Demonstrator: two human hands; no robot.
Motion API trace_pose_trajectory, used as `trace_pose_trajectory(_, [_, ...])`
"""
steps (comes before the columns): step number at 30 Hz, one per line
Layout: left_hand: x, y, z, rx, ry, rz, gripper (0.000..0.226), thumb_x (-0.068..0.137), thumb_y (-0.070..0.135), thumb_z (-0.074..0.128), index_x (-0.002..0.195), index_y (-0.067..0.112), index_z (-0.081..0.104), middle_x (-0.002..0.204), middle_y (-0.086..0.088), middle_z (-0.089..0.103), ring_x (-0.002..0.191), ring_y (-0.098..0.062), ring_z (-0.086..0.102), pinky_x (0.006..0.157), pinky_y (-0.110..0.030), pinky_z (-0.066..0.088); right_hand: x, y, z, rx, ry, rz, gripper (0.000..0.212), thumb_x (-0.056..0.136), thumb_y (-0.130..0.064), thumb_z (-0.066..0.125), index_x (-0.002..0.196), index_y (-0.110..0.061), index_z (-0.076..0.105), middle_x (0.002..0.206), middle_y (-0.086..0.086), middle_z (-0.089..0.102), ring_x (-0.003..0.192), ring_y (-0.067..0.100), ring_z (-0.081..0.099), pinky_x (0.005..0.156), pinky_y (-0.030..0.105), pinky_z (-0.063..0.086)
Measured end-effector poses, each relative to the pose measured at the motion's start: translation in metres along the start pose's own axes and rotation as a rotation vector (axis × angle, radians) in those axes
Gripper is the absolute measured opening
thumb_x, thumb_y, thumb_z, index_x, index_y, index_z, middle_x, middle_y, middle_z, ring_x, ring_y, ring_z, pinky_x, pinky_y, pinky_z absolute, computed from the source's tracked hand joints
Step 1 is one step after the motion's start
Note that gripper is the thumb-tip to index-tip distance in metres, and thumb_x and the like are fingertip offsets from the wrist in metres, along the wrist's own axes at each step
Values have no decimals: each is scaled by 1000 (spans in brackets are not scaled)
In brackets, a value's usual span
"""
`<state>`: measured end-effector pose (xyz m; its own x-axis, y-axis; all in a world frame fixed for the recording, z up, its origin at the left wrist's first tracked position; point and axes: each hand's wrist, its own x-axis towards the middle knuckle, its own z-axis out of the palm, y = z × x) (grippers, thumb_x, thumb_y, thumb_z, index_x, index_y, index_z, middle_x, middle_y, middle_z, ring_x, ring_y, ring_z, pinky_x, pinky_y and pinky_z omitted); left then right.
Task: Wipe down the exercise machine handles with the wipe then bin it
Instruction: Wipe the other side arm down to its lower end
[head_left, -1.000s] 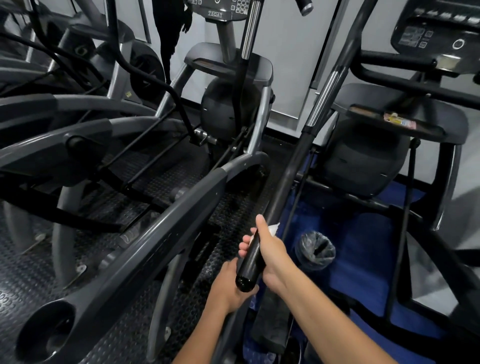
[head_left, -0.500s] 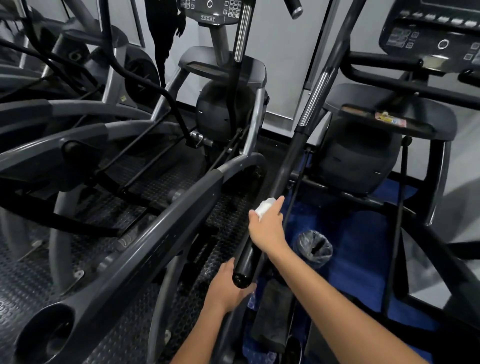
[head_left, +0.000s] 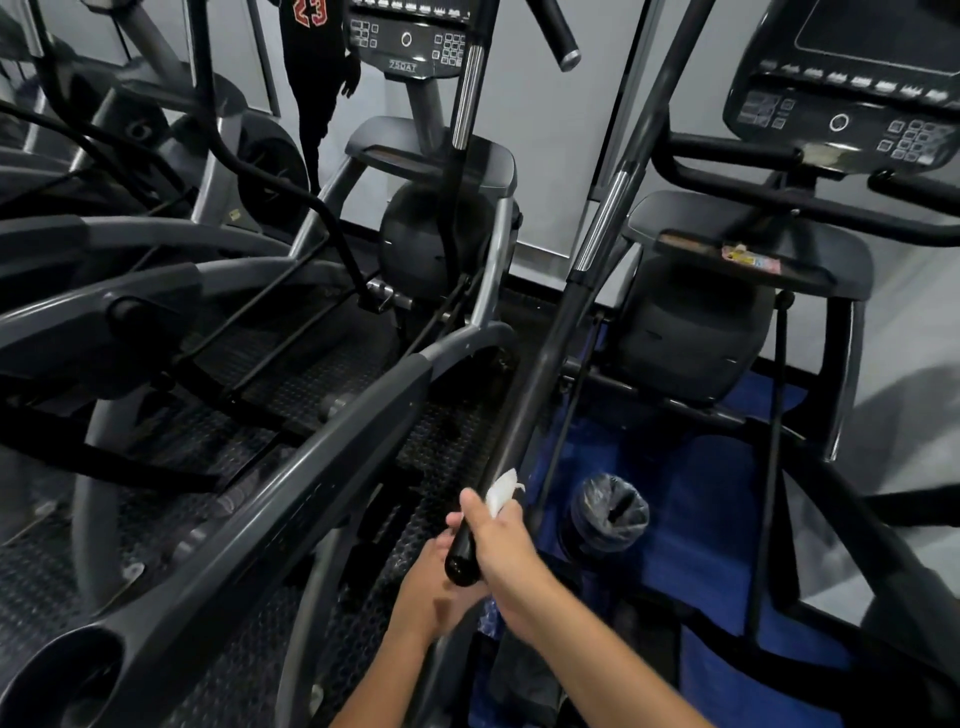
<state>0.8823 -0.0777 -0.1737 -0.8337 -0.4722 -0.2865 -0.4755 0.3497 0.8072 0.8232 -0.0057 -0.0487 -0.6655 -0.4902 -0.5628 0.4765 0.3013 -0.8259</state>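
wipe (head_left: 503, 492) mostly hidden, left hand (head_left: 434, 590) blurred

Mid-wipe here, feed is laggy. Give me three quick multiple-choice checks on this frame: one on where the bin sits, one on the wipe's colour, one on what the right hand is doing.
1. Where is the lined bin relative to the handle being wiped?
A. On the floor to its right
B. Hanging from the console
C. On the floor to its left

2. What colour is the wipe?
A. Blue
B. White
C. Yellow

3. What is the right hand doing?
A. Hanging open, off the machine
B. Dropping the wipe in the bin
C. Gripping the handle's near end with the wipe

Answers:
1 A: the bin stands on the blue mat, right of the handle.
2 B: the wipe shows white above the fingers.
3 C: the right hand wraps the handle, with the wipe sticking out of its grip. The left hand sits just under the handle's end; its grip is unclear.
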Motion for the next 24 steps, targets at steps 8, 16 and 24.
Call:
trace_pose_trajectory(8, [-2,1,3,61,100,50,25,98,33,64,122,31,57,115,14,64,104,-4,63,85,-14,51,-2,4,7,-627,81,-373,84,105,-30,45,157,-29,-22,162,7,-26,150,32,10,121,39,27])
trace_pose_trajectory(16, [13,-18,9,2,22,-195,112,58,71,69,156,26,39,154,5,49,135,-16,53,110,-35,46,51,-21,-35,-1010,102,-746,53,106,-56,20,147,-37,47,169,-13,-7,151,5,-22,126,40,-6])
trace_pose_trajectory(24, [3,5,6,-3,156,107,54,85,66,43,130,38,53,121,23,61,103,-1,64,100,-15,44,16,20,-35,-1069,-157,-1082,41,107,-34,37,89,-24,73,98,-17,63,134,4,43,125,42,8])
